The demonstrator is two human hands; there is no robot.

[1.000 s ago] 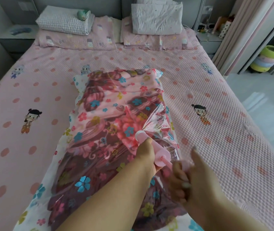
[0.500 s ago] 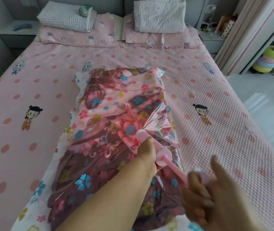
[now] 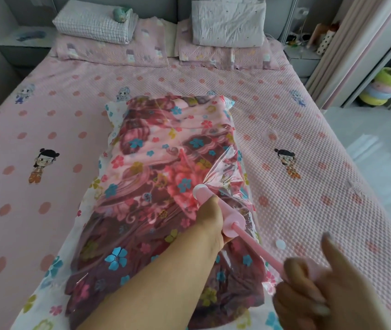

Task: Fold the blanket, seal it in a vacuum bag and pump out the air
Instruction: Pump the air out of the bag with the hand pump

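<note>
The folded blanket [image 3: 156, 177], red and pink with flowers, lies inside a clear flower-printed vacuum bag [image 3: 116, 115] in the middle of the bed. A pink hand pump [image 3: 216, 206] stands tilted on the bag's right side. My left hand [image 3: 210, 220] is wrapped around the pump's barrel. My right hand [image 3: 313, 282] grips the pump's handle at the end of the pink rod [image 3: 258, 251], which is drawn far out toward me. The bag's plastic wrinkles around the pump's foot.
The bed [image 3: 332, 186] has a pink dotted cover with cartoon figures. Pillows and folded bedding [image 3: 94, 25] lie at the headboard. A small white cap [image 3: 280, 244] rests on the cover right of the bag. Stacked coloured rings [image 3: 385, 89] sit on the floor at far right.
My right hand has pulled the handle back toward me, drawing the pink rod out of the barrel. My left hand has stayed on the barrel.
</note>
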